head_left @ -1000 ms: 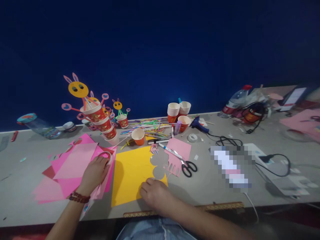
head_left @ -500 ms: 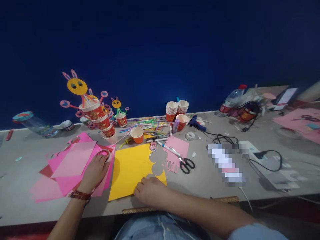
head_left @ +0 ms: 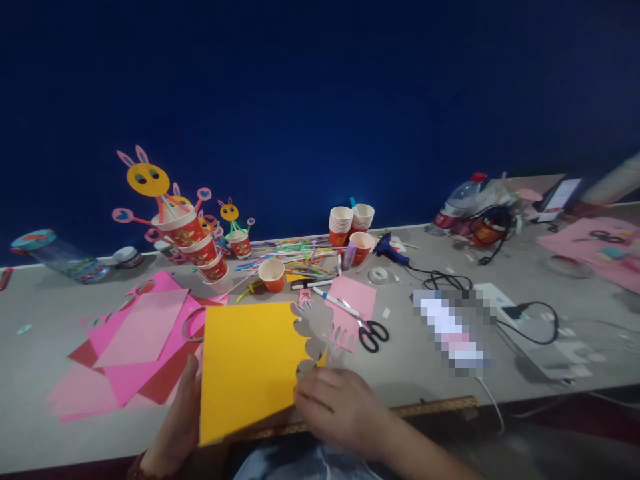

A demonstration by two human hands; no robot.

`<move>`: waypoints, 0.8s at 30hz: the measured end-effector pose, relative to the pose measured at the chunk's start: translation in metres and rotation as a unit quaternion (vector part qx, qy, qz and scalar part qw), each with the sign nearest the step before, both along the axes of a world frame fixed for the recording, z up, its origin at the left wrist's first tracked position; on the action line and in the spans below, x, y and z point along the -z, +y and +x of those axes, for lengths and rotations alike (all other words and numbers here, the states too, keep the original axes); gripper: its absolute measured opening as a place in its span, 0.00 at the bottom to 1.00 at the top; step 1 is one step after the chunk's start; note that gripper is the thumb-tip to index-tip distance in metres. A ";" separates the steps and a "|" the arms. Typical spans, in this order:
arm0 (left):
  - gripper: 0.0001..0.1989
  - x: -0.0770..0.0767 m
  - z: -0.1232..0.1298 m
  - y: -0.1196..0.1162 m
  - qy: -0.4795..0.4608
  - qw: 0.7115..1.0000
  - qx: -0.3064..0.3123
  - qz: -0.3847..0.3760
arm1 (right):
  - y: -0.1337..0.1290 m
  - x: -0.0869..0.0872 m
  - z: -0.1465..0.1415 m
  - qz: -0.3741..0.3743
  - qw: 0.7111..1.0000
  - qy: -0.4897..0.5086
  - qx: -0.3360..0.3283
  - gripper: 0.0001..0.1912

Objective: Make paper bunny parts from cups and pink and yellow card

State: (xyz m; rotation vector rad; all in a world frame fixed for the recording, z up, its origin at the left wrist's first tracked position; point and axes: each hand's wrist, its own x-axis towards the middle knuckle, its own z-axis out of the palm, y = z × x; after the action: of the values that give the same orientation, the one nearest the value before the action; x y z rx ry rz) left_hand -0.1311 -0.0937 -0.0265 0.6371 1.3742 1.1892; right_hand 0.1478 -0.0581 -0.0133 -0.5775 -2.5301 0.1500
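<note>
A yellow sheet (head_left: 250,367) with scalloped cut-outs along its right side is raised at its near edge between my hands. My left hand (head_left: 177,417) holds its left edge, fingers partly hidden behind it. On the lower right edge, my right hand (head_left: 340,407) grips the sheet with bent fingers. Left of the sheet lies a tape ring (head_left: 186,327) beside pink sheets (head_left: 145,327). Right of it are black-handled scissors (head_left: 373,335), a marker (head_left: 336,301) and a cut pink sheet (head_left: 354,297).
Stacked red cups with rabbit figures (head_left: 181,230) stand back left, near a plastic jar (head_left: 65,257). Coloured sticks (head_left: 295,253), paper cups (head_left: 273,275) and a blue glue gun (head_left: 391,249) lie behind. A bottle (head_left: 457,203), cables and a person's arm (head_left: 613,183) are at right.
My left hand has left the tape ring and pink sheets and taken the yellow sheet's left edge. The sheet has been lifted and shifted left, and the view has moved slightly.
</note>
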 end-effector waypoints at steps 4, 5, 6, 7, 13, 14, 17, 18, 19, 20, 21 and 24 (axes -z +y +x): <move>0.24 -0.011 0.004 -0.001 -0.083 0.992 0.011 -0.094 | -0.006 0.015 0.003 0.026 0.999 -0.034 -0.017 0.06; 0.21 -0.010 0.002 -0.003 -0.085 0.992 0.018 -0.095 | -0.007 0.019 0.004 0.026 0.999 -0.040 -0.015 0.05; 0.18 -0.008 0.001 -0.006 -0.085 0.992 0.035 -0.089 | -0.009 0.022 0.005 0.025 0.999 -0.046 -0.011 0.04; 0.18 -0.005 -0.001 -0.010 -0.078 0.992 0.054 -0.081 | -0.012 0.025 0.005 0.021 0.998 -0.051 -0.007 0.04; 0.19 0.005 -0.010 -0.031 0.148 0.974 0.148 -0.085 | -0.019 0.034 0.015 -0.031 0.999 -0.017 0.000 0.06; 0.19 0.005 -0.012 -0.033 0.177 0.969 0.154 -0.074 | -0.015 0.035 0.024 -0.048 0.999 0.008 0.021 0.06; 0.18 0.006 -0.016 -0.033 0.256 0.958 0.128 -0.010 | 0.004 0.038 0.060 -0.081 0.968 0.088 0.221 0.10; 0.18 0.005 -0.015 -0.031 0.275 0.955 0.112 0.012 | 0.013 0.040 0.073 -0.092 0.948 0.079 0.293 0.11; 0.17 0.004 -0.013 -0.028 0.288 0.952 0.096 0.034 | 0.021 0.042 0.084 -0.103 0.931 0.055 0.347 0.11; 0.17 0.003 -0.009 -0.023 0.292 0.951 0.085 0.052 | 0.028 0.044 0.094 -0.109 0.918 0.026 0.381 0.11; 0.16 0.001 -0.003 -0.018 0.291 0.951 0.072 0.072 | 0.035 0.046 0.101 -0.119 0.909 -0.008 0.400 0.11; 0.15 -0.005 0.018 0.002 0.266 0.956 0.020 0.125 | 0.048 0.046 0.108 -0.144 0.895 -0.097 0.412 0.08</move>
State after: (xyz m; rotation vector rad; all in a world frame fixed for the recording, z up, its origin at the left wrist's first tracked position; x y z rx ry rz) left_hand -0.1134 -0.0914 -0.0212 1.2281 1.6528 1.2181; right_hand 0.2563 -0.0099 -0.0590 -1.7955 -2.2201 0.1549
